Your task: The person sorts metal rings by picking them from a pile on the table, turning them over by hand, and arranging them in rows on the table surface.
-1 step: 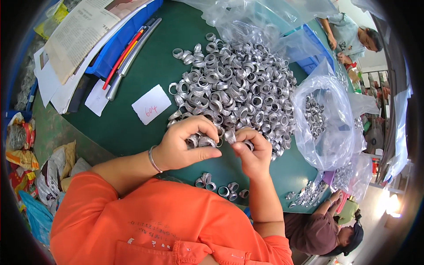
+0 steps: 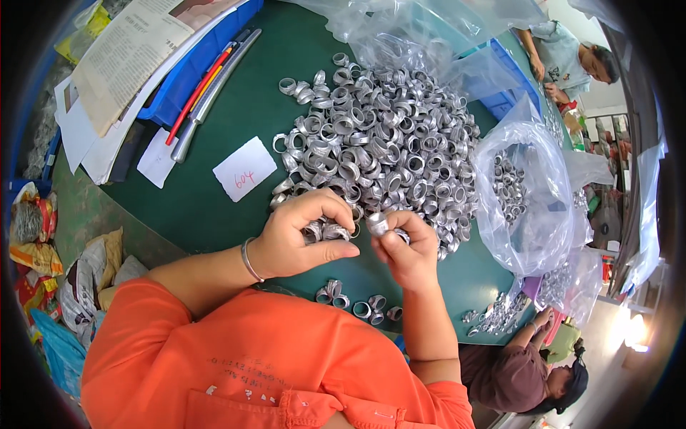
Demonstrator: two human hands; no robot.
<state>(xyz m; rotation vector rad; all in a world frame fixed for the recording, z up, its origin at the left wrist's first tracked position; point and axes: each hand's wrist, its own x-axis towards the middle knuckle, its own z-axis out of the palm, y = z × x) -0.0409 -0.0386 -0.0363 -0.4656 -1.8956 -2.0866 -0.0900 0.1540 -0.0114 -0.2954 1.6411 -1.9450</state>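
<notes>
Through my feed: green tabletop [image 2: 250, 93], bearing a heap of silver rings [image 2: 386, 143]. Newspaper [image 2: 128, 68], upper left, dense small print. Left hand [image 2: 304, 232] curled round several rings [image 2: 334, 232], unchanged. Right hand [image 2: 409, 250] near it, pinching one. White card [image 2: 250, 161], red handwriting. Pinched ring [image 2: 377, 224], at heap's near edge: turned since earlier frame, more outer face showing.

A green tabletop [image 2: 193, 222] is filling the centre. Toward nine o'clock, greyish-green floor [image 2: 93, 207] is showing past its edge; toward two o'clock a pale wall [image 2: 600, 96] is rising; toward four o'clock a bright light [image 2: 634, 330] is glaring.
</notes>
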